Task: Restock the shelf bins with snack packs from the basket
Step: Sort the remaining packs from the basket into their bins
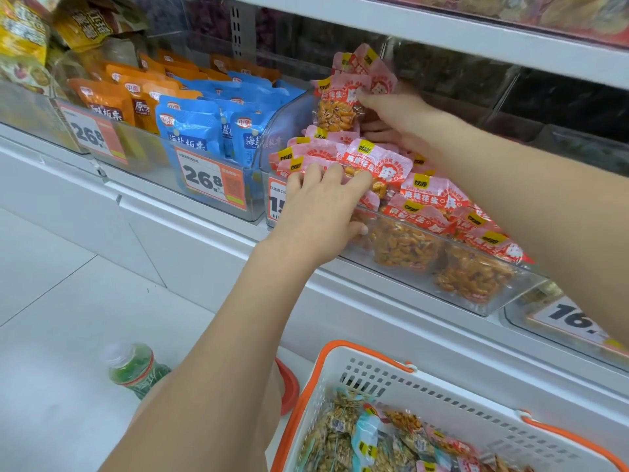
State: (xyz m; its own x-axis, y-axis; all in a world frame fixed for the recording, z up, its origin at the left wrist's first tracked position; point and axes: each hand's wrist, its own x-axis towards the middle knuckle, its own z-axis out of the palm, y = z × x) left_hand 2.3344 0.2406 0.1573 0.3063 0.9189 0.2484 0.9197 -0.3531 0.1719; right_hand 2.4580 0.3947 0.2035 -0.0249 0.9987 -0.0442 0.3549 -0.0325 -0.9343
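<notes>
A shop, plainly: white shelving holds clear bins (pixel 401 267) packed with snack packs (pixel 377 161). Orange price tags (pixel 211 180) are clipped to the bin fronts at nine o'clock, and a white shopping basket (pixel 425 400) with orange handles sits at five o'clock.

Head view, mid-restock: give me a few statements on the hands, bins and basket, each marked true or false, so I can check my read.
1. The right hand holds pink peanut packs above the peanut bin. True.
2. The left hand is down in the basket. False: it rests on the packs at the front of the peanut bin.
3. The basket still has snack packs in it. True.
4. The blue packs sit right of the peanut bin. False: they are in the bin on its left.
5. A green bottle lies on the floor. True.
</notes>
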